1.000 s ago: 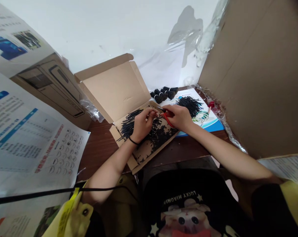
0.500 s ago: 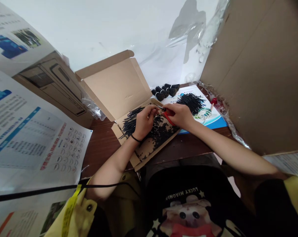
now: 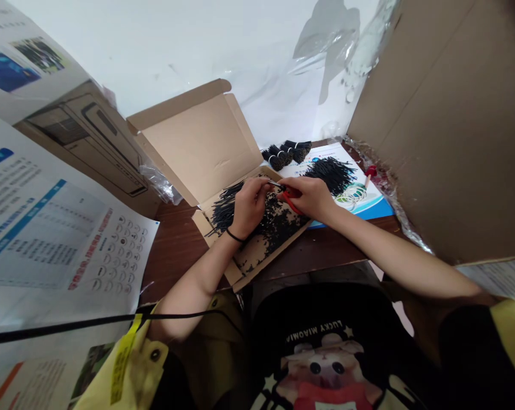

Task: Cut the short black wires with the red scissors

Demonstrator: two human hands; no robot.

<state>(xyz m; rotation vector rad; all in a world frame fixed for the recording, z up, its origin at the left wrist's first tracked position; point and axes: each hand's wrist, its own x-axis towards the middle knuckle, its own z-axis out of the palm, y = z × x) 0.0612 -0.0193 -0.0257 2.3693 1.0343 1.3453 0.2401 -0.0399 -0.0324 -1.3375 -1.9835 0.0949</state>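
My right hand point(image 3: 316, 196) grips red-handled scissors point(image 3: 290, 201), their metal blades pointing left toward my left fingertips. My left hand point(image 3: 248, 206), with a black band at the wrist, is closed in a pinch at the blade tips. What it pinches is too small to make out. Both hands are over an open cardboard box point(image 3: 196, 145). Thin black strips point(image 3: 221, 213) lie in its left part, partly hidden by my left hand. Small black scraps point(image 3: 282, 230) are scattered over the box floor below my hands.
Behind the box lie several banded black bundles point(image 3: 285, 155). On a white-and-blue booklet point(image 3: 379, 212) rest a loose black pile point(image 3: 331, 173) and white bands point(image 3: 352, 195). A tall cardboard panel point(image 3: 462, 131) borders the right; printed sheets point(image 3: 69, 228) stand at the left.
The view has shifted slightly. Both hands stay together above the box, with the scissors still in my right hand; little else differs.
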